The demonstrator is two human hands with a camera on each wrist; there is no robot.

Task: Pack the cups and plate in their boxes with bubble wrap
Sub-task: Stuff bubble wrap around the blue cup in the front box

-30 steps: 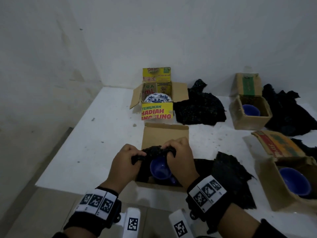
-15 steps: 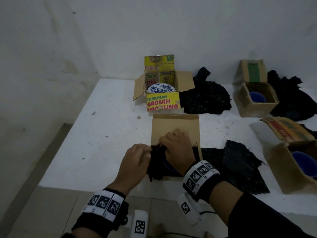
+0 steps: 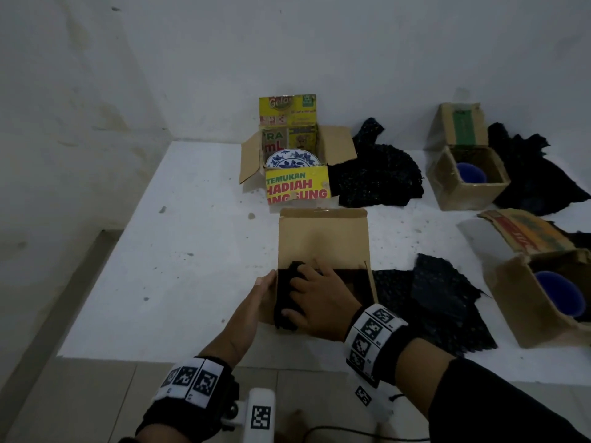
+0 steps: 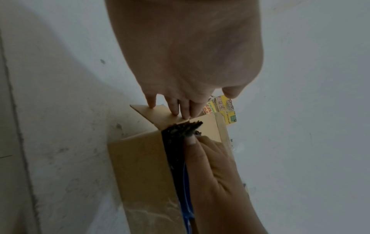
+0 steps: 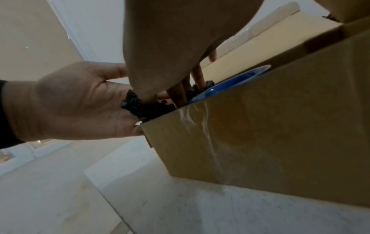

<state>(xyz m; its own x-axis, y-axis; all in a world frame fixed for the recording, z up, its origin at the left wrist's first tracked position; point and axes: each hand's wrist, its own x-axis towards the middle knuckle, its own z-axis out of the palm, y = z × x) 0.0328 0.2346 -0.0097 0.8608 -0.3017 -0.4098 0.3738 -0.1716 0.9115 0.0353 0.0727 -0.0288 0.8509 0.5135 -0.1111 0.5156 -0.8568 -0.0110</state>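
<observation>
An open brown box (image 3: 323, 238) stands near the table's front edge. Inside it are a blue cup (image 5: 230, 82) and black bubble wrap (image 3: 287, 295). My right hand (image 3: 316, 292) lies over the box's opening. Its fingers (image 5: 180, 93) push the wrap down between the cup and the left wall. My left hand (image 3: 265, 286) is flat, its straight fingers (image 4: 174, 109) touching the box's left flap (image 4: 158, 114). In the head view my right hand hides the cup. A blue-patterned plate (image 3: 292, 159) sits in a yellow box (image 3: 297, 183) further back.
Two more open boxes (image 3: 467, 193) (image 3: 527, 302) on the right each hold a blue cup (image 3: 471, 172) (image 3: 559, 295). Loose sheets of black wrap (image 3: 441, 302) (image 3: 377, 177) (image 3: 534, 174) lie beside the boxes. A white wall stands behind the table, and the table's edge runs at my left.
Both hands gripped the wrap above the cup before. My left hand has let go and moved to the box's left flap. My right hand has pushed the wrap down into the box.
</observation>
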